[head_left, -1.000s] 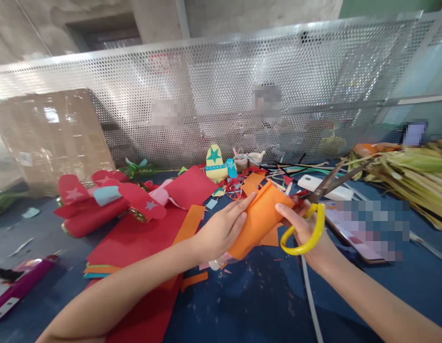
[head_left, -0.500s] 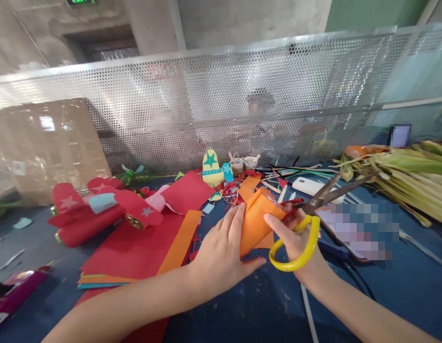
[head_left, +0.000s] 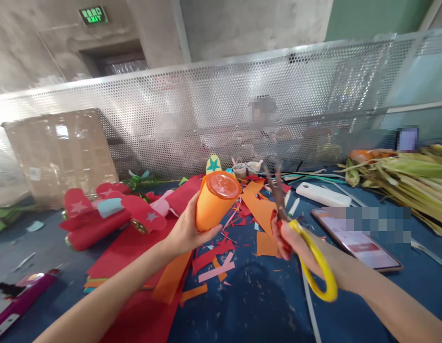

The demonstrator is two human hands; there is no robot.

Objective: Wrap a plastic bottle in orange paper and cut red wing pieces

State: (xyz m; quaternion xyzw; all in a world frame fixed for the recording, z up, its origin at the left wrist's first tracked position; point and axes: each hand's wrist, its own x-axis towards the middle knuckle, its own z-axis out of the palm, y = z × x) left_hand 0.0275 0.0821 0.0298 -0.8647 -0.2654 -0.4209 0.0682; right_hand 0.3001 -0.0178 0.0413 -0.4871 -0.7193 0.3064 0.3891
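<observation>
Right hand [head_left: 288, 237] just came off orange roll [head_left: 211, 206], clutching scissors [head_left: 280, 202]; so your left hand [head_left: 184, 227] alone grasps roll.

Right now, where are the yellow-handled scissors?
In the head view, right of centre: the scissors are in the right hand, between the orange-wrapped cylinder and the phone.

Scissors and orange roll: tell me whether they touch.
Apart. The head view shows the right hand holding the scissors well clear of the orange roll in the left hand, with orange paper visible between them.
</observation>
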